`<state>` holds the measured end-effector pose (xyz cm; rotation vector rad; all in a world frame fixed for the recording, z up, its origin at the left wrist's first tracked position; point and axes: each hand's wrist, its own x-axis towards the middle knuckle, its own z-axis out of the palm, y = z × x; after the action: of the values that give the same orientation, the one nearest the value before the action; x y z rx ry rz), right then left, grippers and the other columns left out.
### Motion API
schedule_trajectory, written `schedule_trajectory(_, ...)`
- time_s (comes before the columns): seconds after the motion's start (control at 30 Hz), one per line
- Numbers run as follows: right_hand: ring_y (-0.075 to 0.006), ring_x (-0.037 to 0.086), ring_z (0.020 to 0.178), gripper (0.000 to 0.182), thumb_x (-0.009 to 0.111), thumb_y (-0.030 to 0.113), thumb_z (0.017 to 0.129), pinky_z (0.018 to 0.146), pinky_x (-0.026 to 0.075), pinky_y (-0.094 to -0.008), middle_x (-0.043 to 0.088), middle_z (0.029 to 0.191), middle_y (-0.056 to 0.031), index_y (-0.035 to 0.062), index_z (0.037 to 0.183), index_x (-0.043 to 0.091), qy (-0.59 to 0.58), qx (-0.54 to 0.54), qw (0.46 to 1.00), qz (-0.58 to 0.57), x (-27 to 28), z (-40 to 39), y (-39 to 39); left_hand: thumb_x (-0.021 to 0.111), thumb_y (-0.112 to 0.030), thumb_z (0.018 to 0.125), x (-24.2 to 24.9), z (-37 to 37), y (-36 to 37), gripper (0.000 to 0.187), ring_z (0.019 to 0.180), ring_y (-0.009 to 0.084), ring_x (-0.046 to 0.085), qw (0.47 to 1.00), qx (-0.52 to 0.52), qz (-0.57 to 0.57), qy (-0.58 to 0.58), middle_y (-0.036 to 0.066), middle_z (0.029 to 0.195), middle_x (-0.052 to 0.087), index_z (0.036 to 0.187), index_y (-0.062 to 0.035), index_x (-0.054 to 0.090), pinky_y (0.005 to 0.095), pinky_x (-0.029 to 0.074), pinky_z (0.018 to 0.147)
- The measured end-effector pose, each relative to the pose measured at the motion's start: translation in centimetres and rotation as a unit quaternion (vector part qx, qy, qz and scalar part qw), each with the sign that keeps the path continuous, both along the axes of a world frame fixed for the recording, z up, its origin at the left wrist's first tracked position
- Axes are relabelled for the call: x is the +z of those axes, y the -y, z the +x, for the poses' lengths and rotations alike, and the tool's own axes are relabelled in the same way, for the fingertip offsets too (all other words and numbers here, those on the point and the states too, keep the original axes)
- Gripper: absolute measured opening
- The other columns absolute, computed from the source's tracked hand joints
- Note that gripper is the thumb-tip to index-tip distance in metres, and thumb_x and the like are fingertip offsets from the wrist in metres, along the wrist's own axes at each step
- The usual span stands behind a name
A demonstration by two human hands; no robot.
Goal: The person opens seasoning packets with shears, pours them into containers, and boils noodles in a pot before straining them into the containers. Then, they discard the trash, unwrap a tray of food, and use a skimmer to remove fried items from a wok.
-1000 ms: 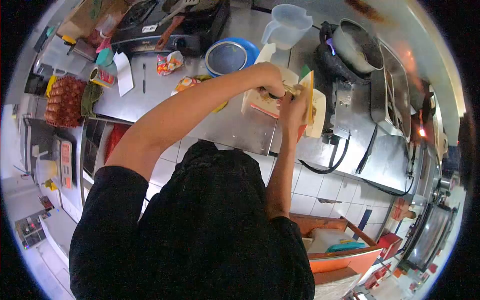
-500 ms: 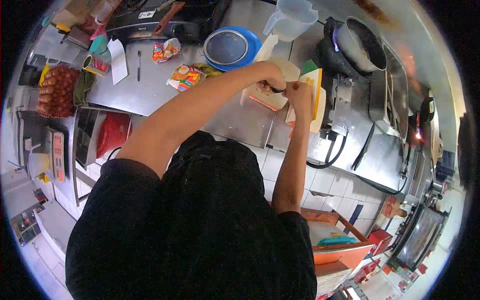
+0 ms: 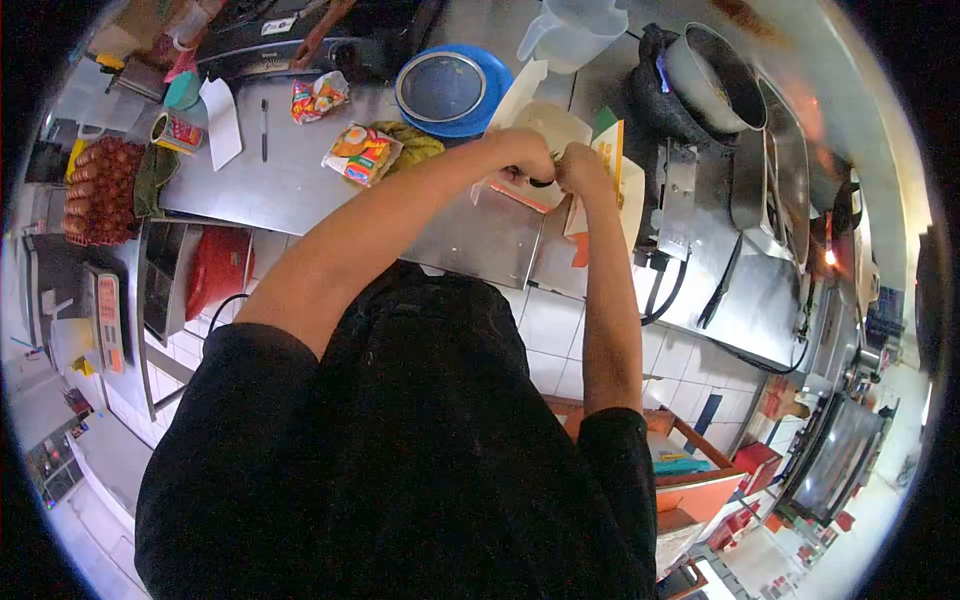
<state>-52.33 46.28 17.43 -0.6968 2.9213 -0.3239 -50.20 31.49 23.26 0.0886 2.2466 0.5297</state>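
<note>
Two open takeaway boxes stand side by side on the steel counter: a left box [image 3: 550,122] with its white lid flap raised, and a right box [image 3: 632,200] with yellow and green printing. My left hand [image 3: 522,157] is closed over the left box around a dark, curved handle [image 3: 541,183]; the rest of that tool is hidden. Close beside it, my right hand [image 3: 582,168] is pinched at the gap between the boxes, fingertips almost meeting the left hand. Something small and greenish shows at those fingertips, too small to name. Food in the boxes is mostly covered by my hands.
Left of the boxes lie a blue plate with a sieve [image 3: 440,88], noodle packets [image 3: 360,152], a pen [image 3: 264,130] and a paper sheet [image 3: 221,124]. A clear jug [image 3: 575,38] stands behind. To the right, a pan [image 3: 715,78] sits on the stove beside metal trays [image 3: 770,170].
My right hand has shifted slightly left and stays close to the left hand. The whole view has moved a little, so the counter items appear further left. Both hands remain closed.
</note>
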Motion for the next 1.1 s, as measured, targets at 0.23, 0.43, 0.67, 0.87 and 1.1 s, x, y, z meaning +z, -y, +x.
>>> schedule_trajectory(0.23,-0.0413,0.064,0.090,0.022,0.063,0.013,0.075,0.078,0.051,-0.0470,0.065,0.090,-0.0286,-0.0027,0.091,0.067,0.102,0.085,0.989,0.066,-0.4,-0.9,0.2,0.060,-0.021,0.073,-1.4,0.0,0.9,0.025,0.053,0.0232,0.062,0.999,0.003,0.030,-0.020,0.016,0.060,0.062,0.063,0.0016,0.062,0.0377,0.051,0.047)
schedule_trajectory(0.43,-0.0419,0.062,0.098,0.029,0.055,0.007,0.077,0.084,0.050,-0.0468,0.065,0.096,-0.0283,-0.0028,0.103,0.063,0.135,0.064,0.988,0.025,-2.3,-0.5,-0.7,0.059,-0.024,0.073,-0.3,0.8,1.9,0.027,0.053,0.0222,0.061,0.997,0.052,0.054,-0.035,0.015,0.064,0.064,0.064,0.0003,0.065,0.0368,0.048,0.046)
schedule_trajectory(0.67,-0.0401,0.062,0.101,0.036,0.047,0.004,0.082,0.086,0.049,-0.0467,0.065,0.101,-0.0266,0.0028,0.116,0.061,0.106,0.070,0.990,0.054,-0.4,0.2,-0.5,0.058,-0.020,0.073,-0.6,1.1,2.1,0.024,0.053,0.0223,0.062,0.995,0.070,0.066,-0.020,0.015,0.064,0.064,0.068,0.0025,0.065,0.0366,0.051,0.048)
schedule_trajectory(0.87,-0.0371,0.065,0.095,0.033,0.049,0.010,0.084,0.080,0.051,-0.0467,0.067,0.098,-0.0225,0.0133,0.112,0.067,0.079,0.062,0.984,0.148,1.1,0.8,0.5,0.058,-0.018,0.070,-1.6,0.9,2.1,0.022,0.051,0.0222,0.062,0.996,0.050,0.077,-0.025,0.015,0.061,0.064,0.067,0.0034,0.063,0.0355,0.052,0.047)
schedule_trajectory(1.1,-0.0365,0.066,0.089,0.025,0.052,0.013,0.083,0.077,0.052,-0.0472,0.068,0.094,-0.0184,0.0119,0.100,0.071,0.071,0.099,0.985,0.123,0.7,0.1,-0.6,0.057,-0.017,0.070,-2.2,0.9,1.4,0.022,0.053,0.0220,0.063,0.997,0.046,0.064,0.003,0.015,0.064,0.065,0.069,0.0024,0.066,0.0355,0.052,0.048)
